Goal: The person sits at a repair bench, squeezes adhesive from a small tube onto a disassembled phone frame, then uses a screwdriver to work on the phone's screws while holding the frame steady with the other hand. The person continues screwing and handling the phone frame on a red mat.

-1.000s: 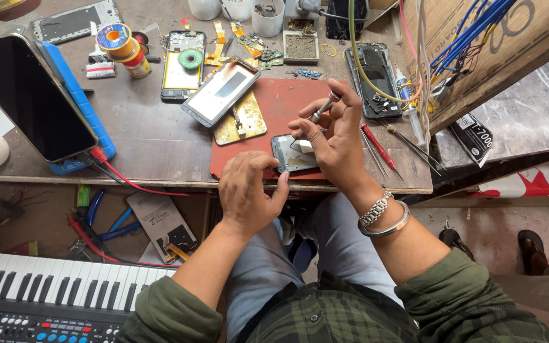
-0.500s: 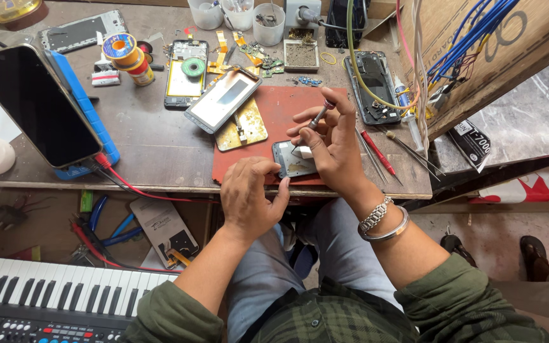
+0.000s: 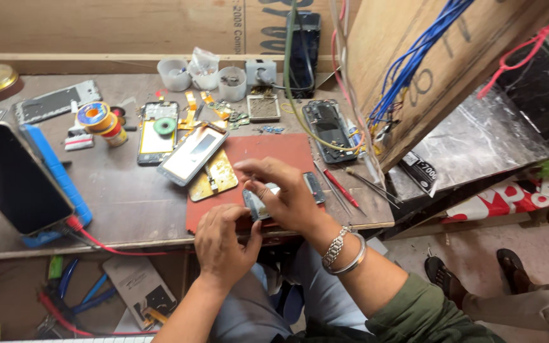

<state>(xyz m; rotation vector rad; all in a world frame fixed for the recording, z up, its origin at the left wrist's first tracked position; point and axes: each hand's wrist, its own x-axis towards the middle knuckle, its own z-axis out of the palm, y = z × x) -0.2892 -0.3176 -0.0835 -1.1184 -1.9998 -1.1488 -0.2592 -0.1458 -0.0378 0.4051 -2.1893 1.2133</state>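
Both hands are pinching the part: left hand at 7 o'clock, right hand at 2 o'clock.

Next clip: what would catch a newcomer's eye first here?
Both hands meet at the near edge of the red mat: the left hand and right hand pinch a small grey phone part between them. To the left, a large dark-screened phone leans on a blue stand; opened phones and parts litter the bench behind.
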